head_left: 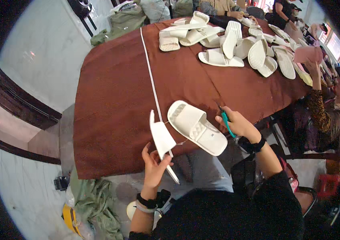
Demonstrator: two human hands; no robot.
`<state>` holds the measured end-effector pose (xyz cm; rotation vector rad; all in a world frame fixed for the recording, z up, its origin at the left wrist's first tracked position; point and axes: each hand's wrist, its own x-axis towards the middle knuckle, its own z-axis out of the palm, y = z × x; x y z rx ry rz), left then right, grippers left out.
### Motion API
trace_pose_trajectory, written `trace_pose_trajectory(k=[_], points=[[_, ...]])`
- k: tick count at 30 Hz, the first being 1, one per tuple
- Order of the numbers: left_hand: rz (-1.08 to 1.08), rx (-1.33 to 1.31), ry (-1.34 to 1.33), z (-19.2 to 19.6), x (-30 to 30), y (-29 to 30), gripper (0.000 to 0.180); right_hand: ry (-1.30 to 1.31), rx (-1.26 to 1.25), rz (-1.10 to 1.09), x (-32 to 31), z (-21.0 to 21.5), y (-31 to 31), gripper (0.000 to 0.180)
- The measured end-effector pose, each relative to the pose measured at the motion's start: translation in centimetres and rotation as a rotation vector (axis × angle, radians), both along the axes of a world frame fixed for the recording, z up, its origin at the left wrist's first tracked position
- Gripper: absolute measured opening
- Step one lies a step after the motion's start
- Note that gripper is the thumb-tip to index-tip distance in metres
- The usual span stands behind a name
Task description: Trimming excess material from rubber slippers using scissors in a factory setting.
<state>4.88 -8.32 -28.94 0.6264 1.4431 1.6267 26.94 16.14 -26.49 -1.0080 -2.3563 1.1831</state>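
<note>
My left hand (154,166) grips a white slide slipper (162,138), turned on its side at the table's near edge. A second white slide slipper (197,127) lies sole down just to its right, toe end overhanging or close to the edge; I cannot tell which. A thin pale strand (181,143) shows between the two slippers. My right hand (238,123) is closed round teal-handled snips (227,123), their dark tips pointing away over the table, right of the second slipper. Whether the blades are apart is too small to tell.
A brown cloth covers the table (114,92), with a white strip (149,68) running across it. Several white slippers (222,56) lie piled at the far right. To the right, another person's hand (314,68) holds a pink slipper (308,55). Green sacks (98,206) lie at lower left.
</note>
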Motion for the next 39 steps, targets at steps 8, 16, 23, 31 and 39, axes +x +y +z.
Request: trace_pose_trajectory(k=[8, 16, 23, 31, 39], points=[[0.05, -0.027, -0.058, -0.5, -0.9, -2.2, 0.066, -0.222, -0.141, 0.235, 3.7, 4.5, -5.3, 0.058], [0.012, 0.022, -0.111, 0.8, 0.6, -2.3, 0.065, 0.265, -1.016, 0.692, 1.4, -3.1, -14.3, 0.072], [0.042, -0.022, -0.051, 0.2, 0.8, -3.3, 0.066, 0.209, -1.125, 0.39, -3.9, -5.6, -14.5, 0.061], [0.126, 0.095, -0.254, 0.2, -0.6, -5.0, 0.072, 0.176, -1.034, 0.346, -3.5, -2.2, -14.0, 0.036], [0.052, 0.121, 0.61, 1.6, -5.2, -10.0, 0.109, 0.476, -0.6, 0.012, -2.0, 1.2, -9.3, 0.035]])
